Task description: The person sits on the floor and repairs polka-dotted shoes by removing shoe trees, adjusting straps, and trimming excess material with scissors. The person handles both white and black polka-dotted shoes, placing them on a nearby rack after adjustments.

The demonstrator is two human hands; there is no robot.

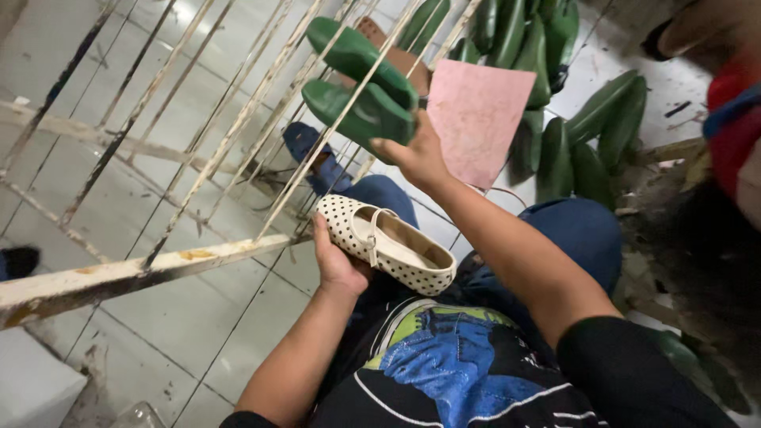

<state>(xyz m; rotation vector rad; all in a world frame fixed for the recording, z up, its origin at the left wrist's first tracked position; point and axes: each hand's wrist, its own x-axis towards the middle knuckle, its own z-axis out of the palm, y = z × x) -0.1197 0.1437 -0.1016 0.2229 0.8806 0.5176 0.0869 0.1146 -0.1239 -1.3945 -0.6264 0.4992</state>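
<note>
My left hand point(337, 265) grips a cream shoe with black dots point(388, 246) by its toe end, sole side down, over my lap. Raised ahead of me, my right hand point(416, 154) holds a pair of green plastic shoe lasts point(361, 83) up against the bars of a metal rack point(238, 119). A pink sheet point(479, 119) lies just to the right of that hand.
Several more green lasts point(579, 135) are piled at the upper right on the floor. The worn white rack frame point(119, 273) runs across the left. Grey floor tiles point(198, 333) lie below. Another person's red and blue clothing point(733, 119) shows at the right edge.
</note>
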